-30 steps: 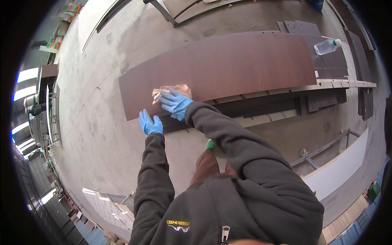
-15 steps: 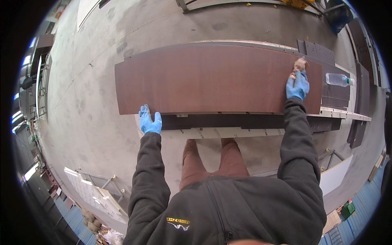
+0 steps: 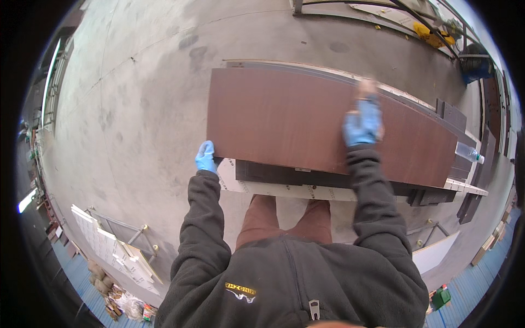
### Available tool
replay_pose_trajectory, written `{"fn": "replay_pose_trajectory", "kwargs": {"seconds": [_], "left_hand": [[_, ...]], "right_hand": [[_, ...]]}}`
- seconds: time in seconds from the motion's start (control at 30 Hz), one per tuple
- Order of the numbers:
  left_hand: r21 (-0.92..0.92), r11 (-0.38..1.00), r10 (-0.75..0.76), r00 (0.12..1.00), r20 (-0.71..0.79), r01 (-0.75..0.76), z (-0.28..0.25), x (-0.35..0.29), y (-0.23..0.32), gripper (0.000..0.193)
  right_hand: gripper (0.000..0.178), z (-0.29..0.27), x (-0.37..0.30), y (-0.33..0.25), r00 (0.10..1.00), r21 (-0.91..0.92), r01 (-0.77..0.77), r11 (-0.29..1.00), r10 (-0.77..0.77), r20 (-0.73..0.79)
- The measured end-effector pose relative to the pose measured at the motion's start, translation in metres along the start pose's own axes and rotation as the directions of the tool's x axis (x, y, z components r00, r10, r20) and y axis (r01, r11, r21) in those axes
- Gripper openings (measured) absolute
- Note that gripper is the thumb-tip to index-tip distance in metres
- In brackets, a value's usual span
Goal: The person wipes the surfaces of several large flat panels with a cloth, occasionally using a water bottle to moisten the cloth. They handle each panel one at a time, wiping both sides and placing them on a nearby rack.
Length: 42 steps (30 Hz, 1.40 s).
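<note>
A long reddish-brown panel lies across a stack of other boards in front of me. At its near left corner my left hand, in a blue glove, is closed on the edge. My right hand, gloved in blue with bare fingertips, is over the panel's face right of the middle. Motion smears its fingers, and I cannot make out whether it holds anything. Beneath the panel's near edge shows a dark board, resting on a pale printed sheet.
A clear plastic bottle lies on dark boards past the panel's right end. A metal frame stands at the far right, near a dark blue bin. Racks with white panels are at the near left and right.
My view has turned, so the panel sits farther right and slanted. My left hand has gone from the near edge to the left corner. My right hand has swept left over the panel.
</note>
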<state>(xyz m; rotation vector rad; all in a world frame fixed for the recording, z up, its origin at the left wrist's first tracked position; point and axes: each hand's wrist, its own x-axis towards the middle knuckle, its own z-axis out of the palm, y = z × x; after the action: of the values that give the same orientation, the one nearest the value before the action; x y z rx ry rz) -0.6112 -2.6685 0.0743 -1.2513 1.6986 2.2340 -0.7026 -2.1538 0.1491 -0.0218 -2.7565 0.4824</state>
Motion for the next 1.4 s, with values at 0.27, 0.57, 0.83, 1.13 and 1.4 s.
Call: {"fn": "replay_pose_trajectory", "kwargs": {"seconds": [0.27,0.57,0.83,1.13,1.4], "left_hand": [[-0.019,0.991,-0.130,0.989,0.064,0.131,-0.001,-0.007,0.018,0.045],[-0.024,0.995,-0.094,0.992,0.086,0.096,0.006,-0.013,0.023,0.048],[0.039,0.998,-0.047,0.998,0.031,0.045,0.007,-0.009,0.012,0.052],[0.063,0.997,-0.031,0.999,-0.009,0.031,0.003,-0.004,0.003,0.053],[-0.014,0.995,-0.102,0.995,0.025,0.102,-0.001,-0.004,0.003,0.050]], "right_hand": [[0.016,0.065,0.039,-0.199,0.964,0.604,-0.231,0.763,0.097,0.246],[0.039,0.042,0.058,-0.135,0.755,0.786,-0.606,0.118,0.394,0.524],[0.062,0.041,0.064,-0.128,0.701,0.520,-0.710,0.474,0.417,0.578],[0.054,0.035,-0.005,-0.264,0.761,0.582,-0.015,0.813,-0.368,0.534],[0.048,0.059,-0.032,-0.285,0.760,0.525,-0.031,0.851,-0.321,0.565]]}}
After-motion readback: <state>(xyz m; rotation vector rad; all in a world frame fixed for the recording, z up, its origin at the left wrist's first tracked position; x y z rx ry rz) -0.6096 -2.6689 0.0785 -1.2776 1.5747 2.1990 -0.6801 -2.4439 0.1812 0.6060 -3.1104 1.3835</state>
